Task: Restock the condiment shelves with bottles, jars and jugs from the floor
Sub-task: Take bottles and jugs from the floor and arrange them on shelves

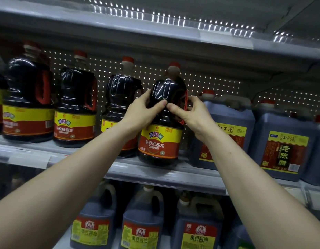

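Head view: the soy sauce jug (161, 142) stands just left of the blue vinegar jug (232, 123), on the same shelf (155, 174). Left hand (143, 109) and right hand (193, 114) each close their grip round its shoulder. Full, likely heavy and slick; the red handle (185, 105) looks the safest hold.

Near-black soy jug (163, 92), red cap (174, 65), yellow-and-red label (159, 142); seemingly bluish vinegar jugs (281, 126); grey back panel (209, 81) dotted white.
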